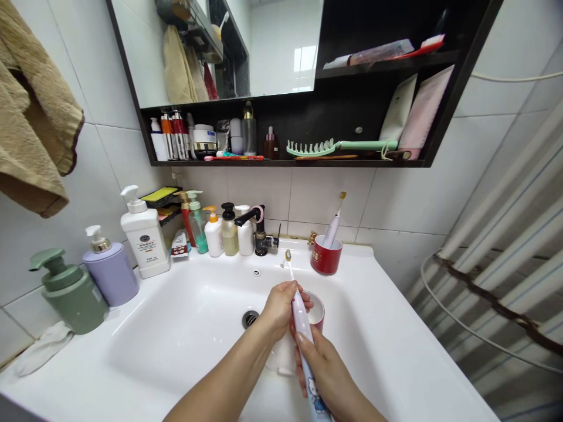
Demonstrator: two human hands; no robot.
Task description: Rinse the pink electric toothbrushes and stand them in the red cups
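Note:
Over the sink basin (189, 316) I hold an electric toothbrush (301, 319) with a pale lilac and blue handle, its small brush head pointing up and away from me. My left hand (281, 308) is closed near the top of the handle, thumb and fingers around the neck. Lower down, my right hand (323, 363) wraps the handle, where a cartoon figure shows. A red cup (319, 324) with a white inside is behind my hands, partly hidden by them. Below them lies something whitish, mostly covered, that I cannot make out.
A black faucet (259, 231) stands at the back rim. Right of it, a red cup (326, 258) holds another electric toothbrush (333, 225). Several pump bottles, including a green one (73, 293), line the left and back edges. A dark cabinet (290, 163) hangs above.

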